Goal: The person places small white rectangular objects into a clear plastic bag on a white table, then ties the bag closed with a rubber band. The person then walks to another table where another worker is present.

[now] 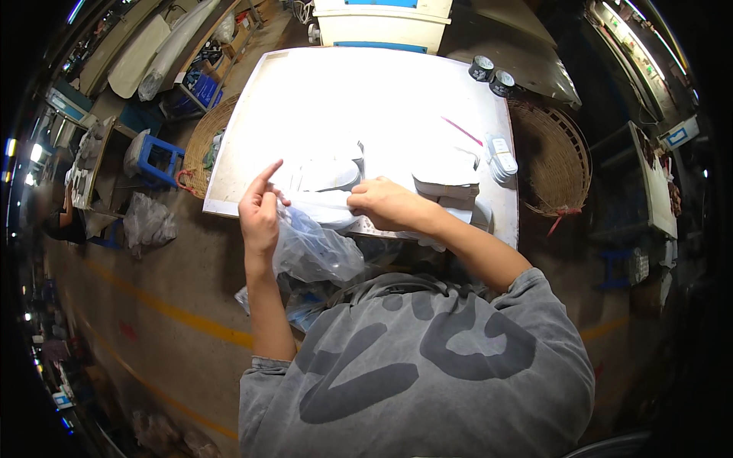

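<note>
My left hand (261, 215) has its index finger stretched out, while the thumb and other fingers close on the edge of a clear plastic bag (317, 248). The bag hangs over the table's near edge. White sole-shaped pieces (324, 208) lie at the bag's mouth; glare hides how far in they are. My right hand (385, 204) pinches the right end of these pieces, its fingertips partly hidden. Just beyond lies another stack of pale sole-shaped pieces (332, 175). A thicker stack of soles (447, 174) sits right of my right hand.
On the white table (305, 84) are a thin red stick (462, 130), a small stack of light cards (501, 159) and two dark round tins (481, 69). Wicker baskets (553, 156) stand at both sides. A blue stool (159, 162) is at left; pale crates (382, 27) stand behind.
</note>
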Demonstrator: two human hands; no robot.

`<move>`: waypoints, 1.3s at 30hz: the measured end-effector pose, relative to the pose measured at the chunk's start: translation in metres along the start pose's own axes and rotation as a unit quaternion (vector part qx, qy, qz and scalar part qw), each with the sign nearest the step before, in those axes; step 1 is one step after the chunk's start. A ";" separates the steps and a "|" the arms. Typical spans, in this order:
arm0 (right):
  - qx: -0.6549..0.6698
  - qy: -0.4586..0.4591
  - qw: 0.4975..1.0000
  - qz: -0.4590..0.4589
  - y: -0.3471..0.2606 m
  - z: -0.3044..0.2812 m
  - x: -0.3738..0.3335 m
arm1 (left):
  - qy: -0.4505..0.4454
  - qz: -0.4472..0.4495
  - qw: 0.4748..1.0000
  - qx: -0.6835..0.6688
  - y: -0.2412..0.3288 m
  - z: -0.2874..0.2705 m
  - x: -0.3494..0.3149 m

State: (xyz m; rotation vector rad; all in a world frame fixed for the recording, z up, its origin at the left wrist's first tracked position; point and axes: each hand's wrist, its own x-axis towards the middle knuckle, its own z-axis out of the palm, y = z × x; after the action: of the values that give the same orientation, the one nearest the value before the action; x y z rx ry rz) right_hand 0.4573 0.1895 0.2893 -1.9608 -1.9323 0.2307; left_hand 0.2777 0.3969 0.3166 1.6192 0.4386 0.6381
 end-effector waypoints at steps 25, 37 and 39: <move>0.095 -0.046 0.728 0.677 0.109 0.016 -0.257 | -0.072 0.005 0.961 0.267 0.047 -0.022 -0.042; 0.402 0.373 0.624 0.558 0.128 0.072 -0.286 | -0.138 -0.107 0.809 0.562 0.072 0.019 0.047; 0.505 0.463 0.558 0.468 0.122 0.035 -0.297 | -0.164 -0.068 0.856 0.486 0.053 0.010 0.053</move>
State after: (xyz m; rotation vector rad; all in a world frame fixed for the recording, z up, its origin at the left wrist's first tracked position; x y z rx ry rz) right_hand 0.5446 -0.0971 0.1689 -1.4350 0.1577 0.3466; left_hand 0.3205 0.4141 0.3762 2.5691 0.6671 -0.0348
